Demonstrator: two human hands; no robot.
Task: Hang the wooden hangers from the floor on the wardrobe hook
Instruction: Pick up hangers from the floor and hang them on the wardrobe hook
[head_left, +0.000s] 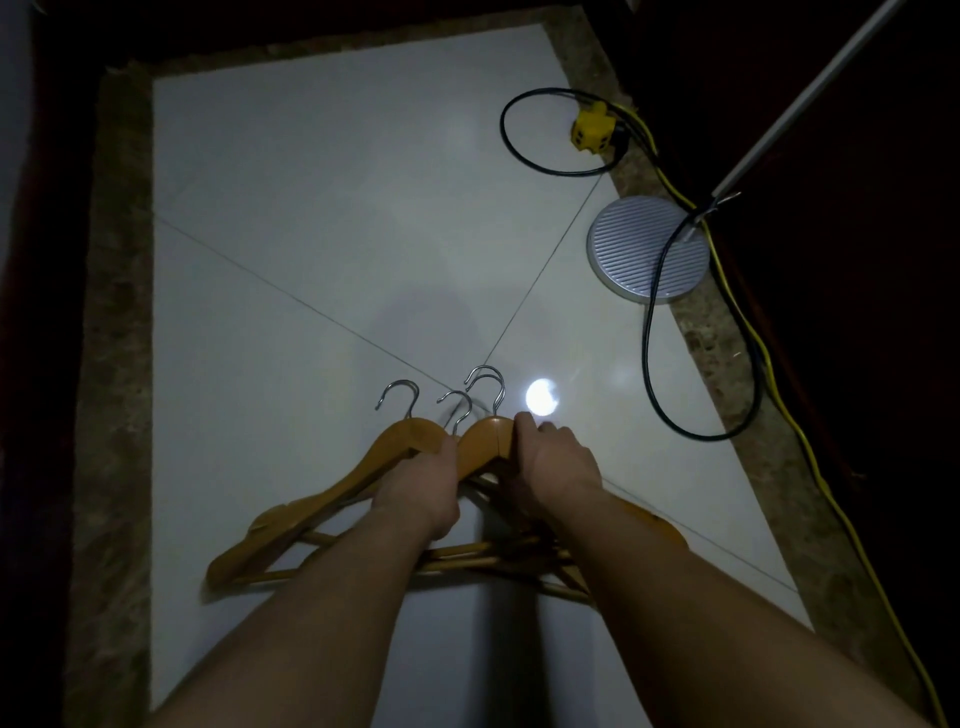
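Note:
Several wooden hangers (332, 499) with silver metal hooks (483, 389) lie bunched on the white tiled floor (322, 249), hooks pointing away from me. My left hand (421, 493) grips the bunch near the necks, fingers curled around the wood. My right hand (556, 462) is closed over the top of the rightmost hanger (483, 441) beside its hook. The right ends of the hangers are hidden under my right forearm. No wardrobe hook is in view.
A round grey lamp base (647, 249) with a white pole (810, 93) stands at the right. A yellow power cube (592, 127), a black cable (647, 332) and a yellow cable (769, 374) run along the brown marble border (727, 338). Dark furniture edges surround the floor.

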